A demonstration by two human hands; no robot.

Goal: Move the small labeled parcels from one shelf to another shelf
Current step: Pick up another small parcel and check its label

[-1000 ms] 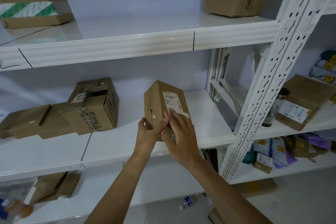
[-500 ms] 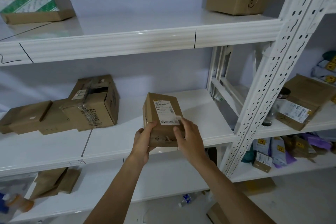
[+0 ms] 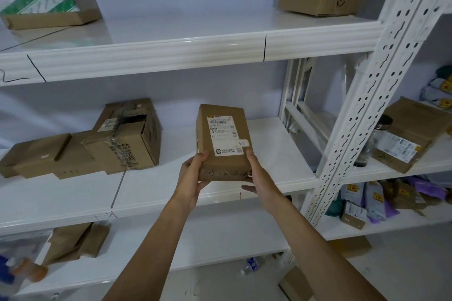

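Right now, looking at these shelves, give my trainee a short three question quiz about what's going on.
1. True or false: both hands hold the labeled parcel.
2. Which shelf does the parcel hover in front of? A) top shelf B) middle shelf C) floor
3. Fill in: the box with green striped tape sits on the ___ shelf.

Key:
1. True: the left hand and right hand grip its lower corners.
2. B, the middle shelf.
3. Top, on the top shelf, at its left end.
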